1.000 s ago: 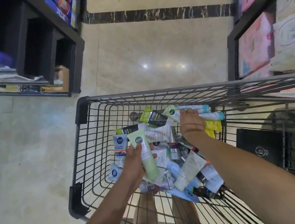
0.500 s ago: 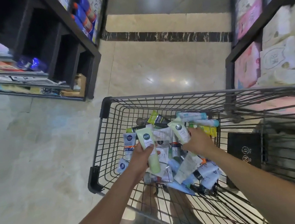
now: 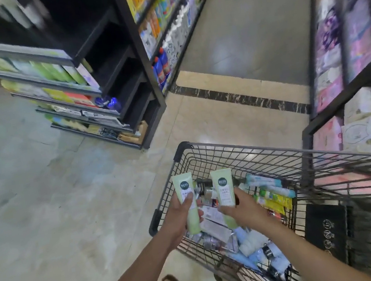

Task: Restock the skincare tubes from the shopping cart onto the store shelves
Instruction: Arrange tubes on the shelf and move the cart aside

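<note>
Wire-metal cart (image 3: pixel 241 154) — glossy polished stone floor (image 3: pixel 236 119)

Left hand (image 3: pixel 180 214): grips pale green tube (image 3: pixel 187 203), upright. Right hand (image 3: pixel 243 208): grips second green tube (image 3: pixel 223 188), upright, just beside the first. Wire shopping cart (image 3: pixel 252 148): below both, holding heaped mixed tubes (image 3: pixel 253 242). Black shelves (image 3: pixel 123 77): front left, partly stocked
</note>
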A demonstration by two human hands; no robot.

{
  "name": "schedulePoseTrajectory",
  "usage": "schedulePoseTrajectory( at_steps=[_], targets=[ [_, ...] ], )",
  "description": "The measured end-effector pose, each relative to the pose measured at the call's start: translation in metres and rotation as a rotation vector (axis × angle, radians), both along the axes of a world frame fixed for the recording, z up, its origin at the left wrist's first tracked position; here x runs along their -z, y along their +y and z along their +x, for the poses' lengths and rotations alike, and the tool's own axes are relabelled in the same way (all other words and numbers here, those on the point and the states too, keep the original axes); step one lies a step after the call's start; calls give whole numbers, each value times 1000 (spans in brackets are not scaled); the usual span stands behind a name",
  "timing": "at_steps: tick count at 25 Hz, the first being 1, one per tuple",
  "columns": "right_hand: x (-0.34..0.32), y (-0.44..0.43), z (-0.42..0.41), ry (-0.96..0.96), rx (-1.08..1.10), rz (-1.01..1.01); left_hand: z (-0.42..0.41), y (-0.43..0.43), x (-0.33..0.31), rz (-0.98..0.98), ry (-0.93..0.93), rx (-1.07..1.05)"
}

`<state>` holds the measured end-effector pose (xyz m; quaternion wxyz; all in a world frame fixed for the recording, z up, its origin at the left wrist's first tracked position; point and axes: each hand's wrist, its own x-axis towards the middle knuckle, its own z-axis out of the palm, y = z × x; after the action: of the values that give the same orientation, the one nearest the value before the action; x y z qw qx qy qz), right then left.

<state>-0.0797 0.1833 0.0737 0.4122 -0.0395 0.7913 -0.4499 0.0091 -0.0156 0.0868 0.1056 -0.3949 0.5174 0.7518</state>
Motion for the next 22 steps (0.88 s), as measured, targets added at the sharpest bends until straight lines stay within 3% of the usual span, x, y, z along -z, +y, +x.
schedulePoseTrajectory(
  at_steps=[11,22],
  targets=[
    [-128,-180,101,62,26,-247,125,-157,-93,-90,315,-104],
    [-227,-380,180,29,-86,-564,238,-310,-202,-343,525,-315]
  ],
)
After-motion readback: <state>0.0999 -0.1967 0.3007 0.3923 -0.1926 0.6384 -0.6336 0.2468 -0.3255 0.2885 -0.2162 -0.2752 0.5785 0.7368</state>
